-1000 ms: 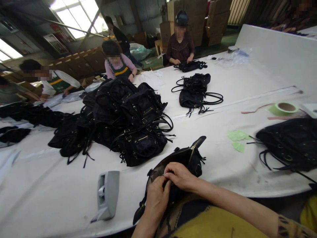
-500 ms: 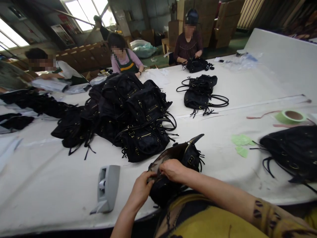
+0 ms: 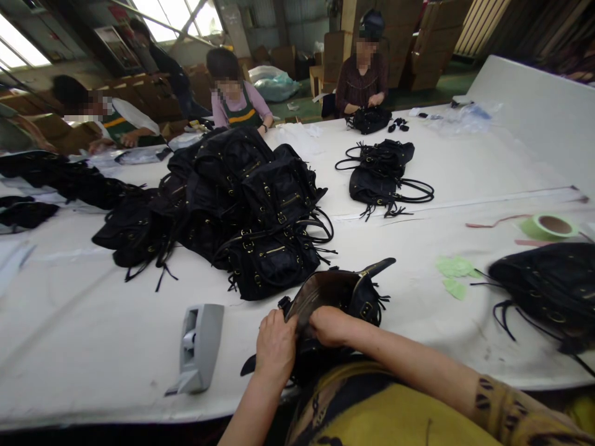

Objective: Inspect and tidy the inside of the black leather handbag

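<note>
While my left hand (image 3: 275, 344) clamps the rim of the soft black, brown-lined handbag (image 3: 328, 290) | my right hand (image 3: 331, 326) curls inside, its closure I cannot tell | handbag: right of the grey plastic tape dispenser (image 3: 210, 344)

Right hand (image 3: 329, 326) is partly hidden inside the open bag (image 3: 332, 290); another bag (image 3: 551, 285), near right, is cut off by the edge.

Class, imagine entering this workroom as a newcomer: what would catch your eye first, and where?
A large heap of black bags with gold-coloured buckles dominates the white-covered table, left of centre. Nearest the camera, the left hand touches the rim of an open black bag with brown lining, while the right hand reaches inside. A grey tape dispenser stands left of them.
</note>
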`<state>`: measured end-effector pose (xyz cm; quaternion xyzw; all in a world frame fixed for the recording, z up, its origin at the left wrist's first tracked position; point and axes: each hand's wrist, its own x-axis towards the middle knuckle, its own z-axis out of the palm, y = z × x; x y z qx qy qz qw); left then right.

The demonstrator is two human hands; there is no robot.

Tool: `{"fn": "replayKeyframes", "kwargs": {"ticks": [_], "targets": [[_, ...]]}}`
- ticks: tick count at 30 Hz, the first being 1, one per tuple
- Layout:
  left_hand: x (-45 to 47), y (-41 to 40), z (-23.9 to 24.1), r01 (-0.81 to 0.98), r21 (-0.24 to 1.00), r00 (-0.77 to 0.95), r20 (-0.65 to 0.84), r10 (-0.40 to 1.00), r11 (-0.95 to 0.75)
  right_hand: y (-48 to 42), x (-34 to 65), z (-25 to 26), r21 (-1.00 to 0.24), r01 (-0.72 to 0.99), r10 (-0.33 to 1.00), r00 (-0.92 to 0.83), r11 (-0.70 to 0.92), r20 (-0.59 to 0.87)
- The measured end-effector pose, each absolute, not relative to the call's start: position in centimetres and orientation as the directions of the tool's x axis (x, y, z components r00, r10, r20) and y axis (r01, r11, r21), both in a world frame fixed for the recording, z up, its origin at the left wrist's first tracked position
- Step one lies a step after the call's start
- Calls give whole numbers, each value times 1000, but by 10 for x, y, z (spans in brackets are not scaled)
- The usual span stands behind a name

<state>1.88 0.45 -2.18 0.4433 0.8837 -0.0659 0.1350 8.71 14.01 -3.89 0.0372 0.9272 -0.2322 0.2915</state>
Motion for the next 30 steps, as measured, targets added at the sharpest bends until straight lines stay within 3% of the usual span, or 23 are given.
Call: {"fn": "replayKeyframes", "kwargs": {"ticks": [3,6,8,10,12,14,30], "targets": [[18,5,-6,797,-49,-580,-342,739,602,143,93,-33,-422,235,-90,-780,876,-620],[15,7,8,832,-74,-548,-266,793,550,146,96,-31,-432,259,-97,-756,864,-647],[15,13,9,908,-78,-419,-222,880,412,147,96,-31,-428,268,-92,-749,863,-656],[15,21,3,977,-78,-212,-273,938,198,146,95,-33,-424,269,-87,-752,865,-654],[15,29,-10,997,-79,-46,-361,931,19,144,94,-34,-426,255,-96,-755,868,-648],[15,34,-23,993,-100,15,-418,909,-62,142,95,-33,-433,239,-116,-752,869,-649],[22,45,-50,935,-326,-91,-601,794,-140,145,105,-53,-515,215,-169,-783,830,-599]]}}
